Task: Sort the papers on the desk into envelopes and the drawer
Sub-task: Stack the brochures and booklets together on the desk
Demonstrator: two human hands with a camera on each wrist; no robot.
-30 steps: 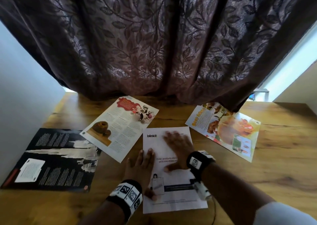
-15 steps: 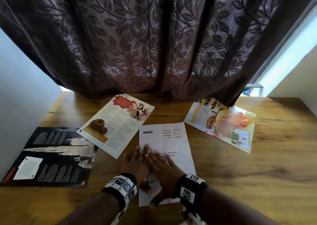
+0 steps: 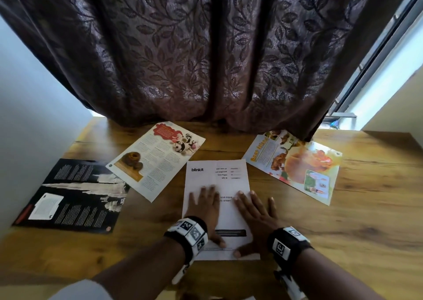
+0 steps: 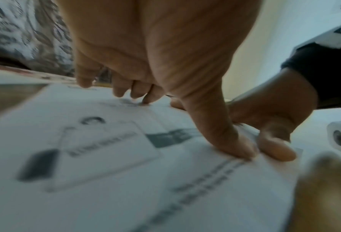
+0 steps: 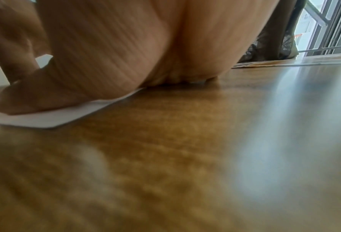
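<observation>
A white printed sheet [image 3: 217, 180] headed "blinkit" lies flat on the wooden desk [image 3: 343, 231] in front of me. My left hand [image 3: 206, 206] presses flat on its left half, fingers straight, thumb near the bottom edge. My right hand [image 3: 254, 217] lies flat across the sheet's right edge, partly on the wood, fingers spread. In the left wrist view the left hand [image 4: 165, 62] pushes the blurred white sheet [image 4: 106, 172] down beside the right thumb. The right wrist view has the right hand [image 5: 98, 55] on the white sheet's corner [image 5: 46, 119].
Three more pages lie on the desk: a black one [image 3: 71, 196] at the left, a white magazine page [image 3: 155, 160] with toy pictures, and a colourful food page [image 3: 295, 167] at the right. A dark leaf-patterned curtain [image 3: 206, 52] hangs along the back edge.
My right hand has moved from the sheet's middle to its right edge. My left hand has spread flat over the left half. The sheet now lies flatter.
</observation>
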